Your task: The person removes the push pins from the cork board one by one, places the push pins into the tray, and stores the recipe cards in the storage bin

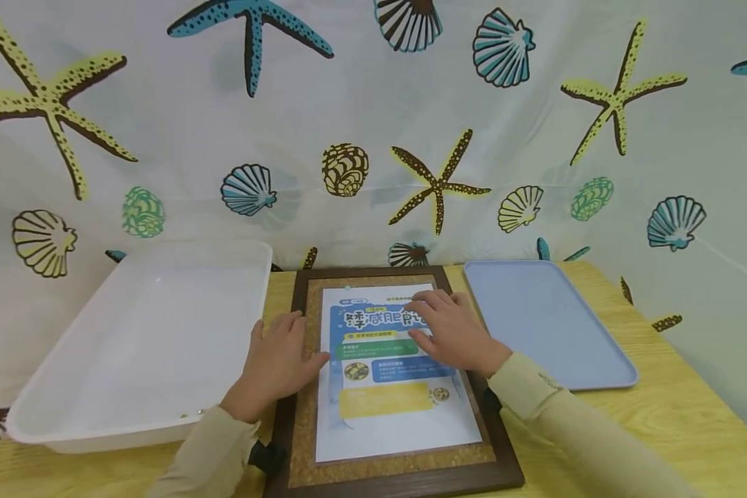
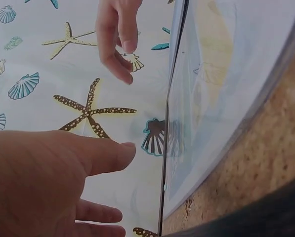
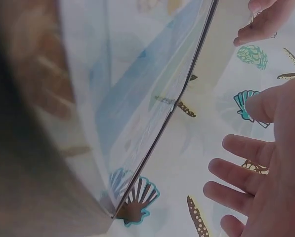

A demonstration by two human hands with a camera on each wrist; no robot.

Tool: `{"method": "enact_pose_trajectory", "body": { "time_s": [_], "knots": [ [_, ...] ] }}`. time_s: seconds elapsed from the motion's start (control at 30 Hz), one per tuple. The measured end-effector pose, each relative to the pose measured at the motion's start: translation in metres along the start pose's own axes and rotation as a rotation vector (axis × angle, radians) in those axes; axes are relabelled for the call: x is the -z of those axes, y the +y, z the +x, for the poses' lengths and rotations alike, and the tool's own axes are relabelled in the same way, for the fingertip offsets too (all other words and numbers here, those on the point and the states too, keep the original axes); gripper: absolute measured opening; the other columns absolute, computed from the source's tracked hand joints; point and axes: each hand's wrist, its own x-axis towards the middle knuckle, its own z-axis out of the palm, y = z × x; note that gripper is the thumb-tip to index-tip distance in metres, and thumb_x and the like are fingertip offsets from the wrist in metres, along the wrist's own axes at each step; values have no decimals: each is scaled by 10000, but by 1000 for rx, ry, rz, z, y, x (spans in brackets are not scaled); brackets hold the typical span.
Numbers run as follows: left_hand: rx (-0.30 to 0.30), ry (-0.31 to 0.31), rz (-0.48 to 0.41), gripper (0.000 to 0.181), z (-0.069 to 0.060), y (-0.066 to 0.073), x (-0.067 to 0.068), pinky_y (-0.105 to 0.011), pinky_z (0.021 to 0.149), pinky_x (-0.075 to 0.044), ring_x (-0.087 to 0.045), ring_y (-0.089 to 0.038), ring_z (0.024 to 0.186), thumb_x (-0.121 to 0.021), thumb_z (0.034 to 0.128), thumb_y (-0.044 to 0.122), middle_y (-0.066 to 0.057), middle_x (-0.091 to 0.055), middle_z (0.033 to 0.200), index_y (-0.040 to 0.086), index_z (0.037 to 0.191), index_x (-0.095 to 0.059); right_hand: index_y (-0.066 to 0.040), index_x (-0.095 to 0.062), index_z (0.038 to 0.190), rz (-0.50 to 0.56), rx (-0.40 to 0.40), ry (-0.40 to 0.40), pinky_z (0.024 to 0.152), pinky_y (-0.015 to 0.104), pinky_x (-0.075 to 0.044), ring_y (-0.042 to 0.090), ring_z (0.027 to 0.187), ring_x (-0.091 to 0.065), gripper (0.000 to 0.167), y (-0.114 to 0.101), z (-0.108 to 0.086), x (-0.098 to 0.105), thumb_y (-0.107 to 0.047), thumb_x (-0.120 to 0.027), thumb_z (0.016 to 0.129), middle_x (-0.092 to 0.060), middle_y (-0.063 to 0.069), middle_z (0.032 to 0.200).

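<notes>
A cork board (image 1: 301, 443) with a dark brown frame lies on the table, and a printed poster (image 1: 404, 436) in blue, green and yellow lies on its cork. Over the board's left side is my left hand (image 1: 278, 366), fingers spread and holding nothing. My right hand (image 1: 451, 335) is above the poster's upper right part, its fingers loosely bent with nothing between them. Both wrist views show the poster (image 2: 206, 98) at a steep slant, with the left hand (image 2: 53, 163) and the right hand (image 3: 266, 173) apart from it. A small pale dot shows at the poster's top edge.
To the left stands a large white bin (image 1: 162, 332) with a few tiny specks near its front wall. A pale blue tray (image 1: 548, 318) lies right of the board. The wooden table (image 1: 678, 415) meets a shell-and-starfish patterned cloth (image 1: 348, 104) behind.
</notes>
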Motion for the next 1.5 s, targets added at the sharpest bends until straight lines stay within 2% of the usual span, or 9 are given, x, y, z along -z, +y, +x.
{"method": "enact_pose_trajectory", "body": {
  "time_s": [0.27,0.5,0.63,0.83,1.13,1.33,1.5],
  "knots": [
    [18,26,-12,642,4,6,-7,-624,1076,-287,-384,-428,1339,-661,876,353,-282,-433,1425,-104,1297,-501,-161,-646,1184,92,12,-21,866,477,-341,245,1148,-525,268,-12,11,-6,-249,-618,932,-589,55,1232],
    [35,32,-108,650,12,9,-12,-590,1093,-310,-355,-416,1368,-677,862,330,-263,-395,1462,-73,1336,-487,-174,-658,1146,116,15,-9,883,483,-357,228,1102,-537,228,-16,21,-11,-227,-627,926,-603,40,1178],
    [28,29,-92,661,15,10,-14,-594,1076,-331,-369,-417,1362,-684,854,334,-261,-402,1460,-69,1340,-489,-180,-667,1142,123,9,-19,886,482,-364,227,1092,-539,221,-16,26,-13,-221,-620,930,-606,34,1152],
    [30,27,-74,644,18,11,-16,-588,1043,-369,-395,-393,1344,-680,850,350,-244,-436,1437,-51,1323,-505,-153,-677,1130,128,0,-5,824,459,-362,212,1061,-546,218,-14,35,-16,-206,-633,923,-612,27,1080],
    [44,-30,-148,679,24,8,-16,-574,1047,-382,-436,-393,1314,-714,819,374,-229,-444,1439,-26,1327,-507,-150,-655,1158,103,-60,-62,834,483,-386,247,1097,-560,240,-14,45,-24,-237,-615,938,-614,60,1148],
    [64,-74,-156,713,28,11,-23,-554,1063,-377,-443,-386,1310,-714,820,390,-218,-440,1445,-22,1353,-480,-146,-645,1175,139,-93,-86,861,504,-387,251,1096,-565,246,-9,46,-29,-232,-596,950,-621,65,1159],
    [99,-79,-153,730,34,11,-29,-585,1048,-373,-428,-396,1313,-707,824,396,-226,-426,1448,-20,1370,-458,-131,-627,1196,185,-117,-111,916,515,-401,253,1099,-573,266,-4,56,-34,-238,-581,957,-639,72,1151]
  ]
}}
